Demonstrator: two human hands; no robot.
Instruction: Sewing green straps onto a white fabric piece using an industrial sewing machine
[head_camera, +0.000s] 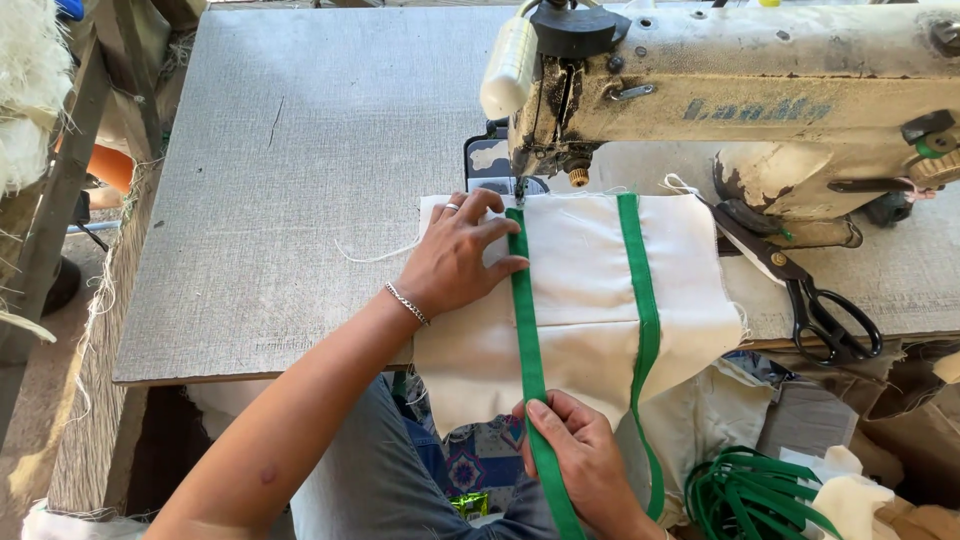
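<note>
Grey table, left hand flat on white cloth, right hand fingers pinching green tape — scissors beside sewing machine.

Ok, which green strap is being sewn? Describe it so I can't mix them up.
Start at the sewing machine and drop to the white cloth under its needle. The left green strap runs from the needle toward the person, between left hand and right hand.

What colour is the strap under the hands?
Green, on white cloth; the strap shows clearly in the head view.
</note>
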